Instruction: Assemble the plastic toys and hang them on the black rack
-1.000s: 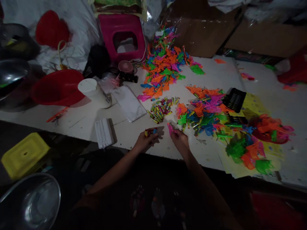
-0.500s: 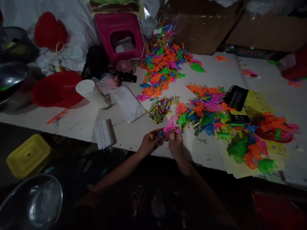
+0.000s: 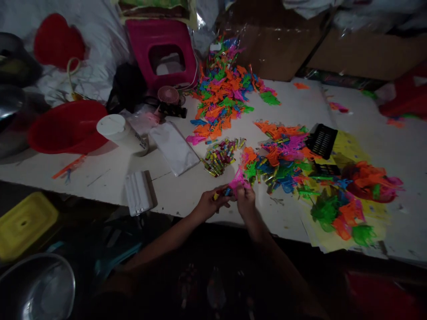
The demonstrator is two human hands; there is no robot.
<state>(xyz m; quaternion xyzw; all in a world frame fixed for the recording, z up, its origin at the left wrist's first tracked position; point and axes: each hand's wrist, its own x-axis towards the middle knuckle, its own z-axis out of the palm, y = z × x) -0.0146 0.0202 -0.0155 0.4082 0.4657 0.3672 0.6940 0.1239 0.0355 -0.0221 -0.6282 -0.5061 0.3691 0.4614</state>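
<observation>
In the head view my left hand (image 3: 209,205) is closed round small tubes, one yellow (image 3: 216,195) and one blue (image 3: 227,191). My right hand (image 3: 246,200) pinches a pink plastic piece (image 3: 238,178) just beside the left fingers. Both hands are over the table's front edge. Behind them lies a heap of small yellow and dark red tubes (image 3: 220,156). Right of that heap is a mixed pile of colourful plastic pieces and tubes (image 3: 283,166). How the pink piece meets the blue tube is too small to tell.
A larger colourful pile (image 3: 223,100) lies at the back. To the left are a white cup (image 3: 115,126), a white packet (image 3: 174,149), a white device (image 3: 138,193) and a red basin (image 3: 68,129). A black basket (image 3: 323,141) and a filled red bowl (image 3: 370,180) are at right.
The view has shifted slightly, so the table things appear a little further left. Both hands stay together, with the pink piece now a little lower, near the left fingers.
</observation>
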